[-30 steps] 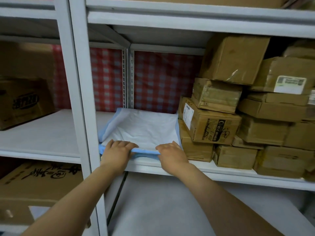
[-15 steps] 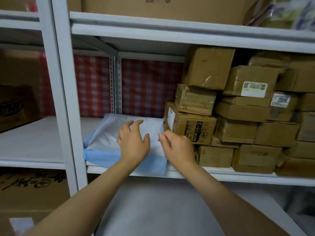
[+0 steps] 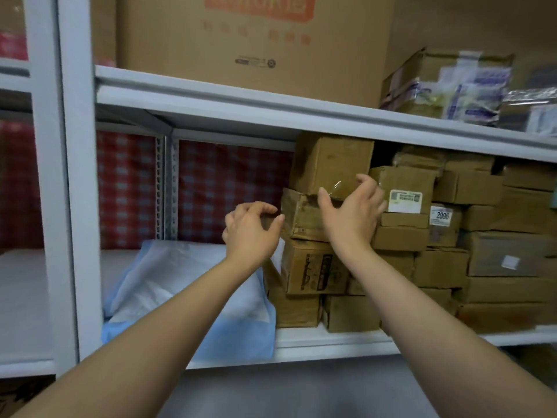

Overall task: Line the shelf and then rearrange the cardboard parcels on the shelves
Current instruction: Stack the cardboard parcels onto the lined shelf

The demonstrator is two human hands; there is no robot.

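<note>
Blue liner (image 3: 193,300) lies at the shelf's (image 3: 331,342) left end; both hands, left (image 3: 251,233) and right (image 3: 351,214), are spread and grasp nothing, closing on a mid-stack parcel (image 3: 301,218). Risk: pulling it could topple the box above (image 3: 331,162)

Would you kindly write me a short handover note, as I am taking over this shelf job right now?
Left hand: open, fingers curled, empty, at the left edge of the stack of brown cardboard parcels.
Right hand: open, empty, in front of the stack's upper boxes.
Done: the blue and white sheet liner lies on the left of the white metal shelf, a bit rumpled.
Left: grip a parcel; rearrange the stack.
</note>
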